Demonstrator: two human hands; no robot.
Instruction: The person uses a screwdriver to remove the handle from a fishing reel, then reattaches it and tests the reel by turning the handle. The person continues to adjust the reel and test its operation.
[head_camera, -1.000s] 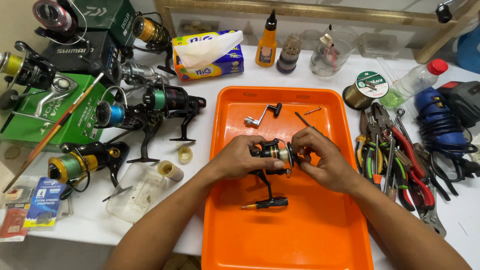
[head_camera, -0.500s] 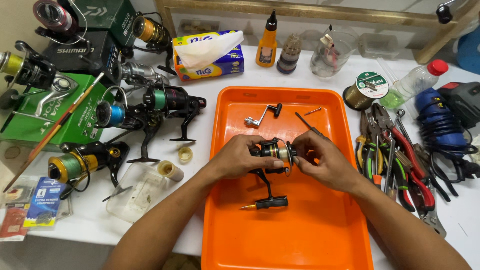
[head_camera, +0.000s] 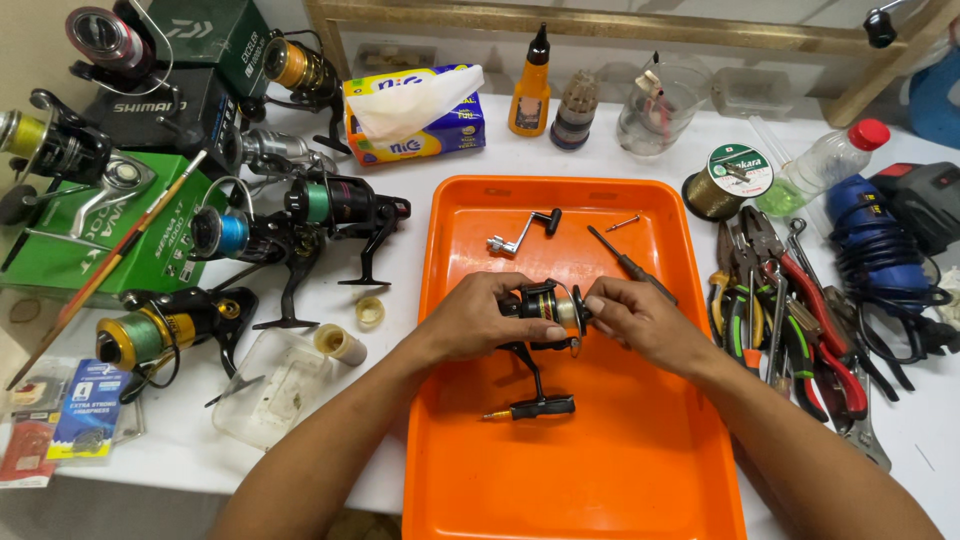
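Bright, even overhead light. Soft short shadows under both hands on glossy orange plastic tray (head_camera: 640, 470), faint sheen there. Sharp centre; wide-angle bending at edges. Slight glare on clear glass jar (head_camera: 658, 106).

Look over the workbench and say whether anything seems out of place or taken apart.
One thing stands out: a silver crank handle with a black knob lies loose on the orange plastic tray, apart from the black and gold fishing reel that the left hand and right hand grip. Nothing looks spilled.
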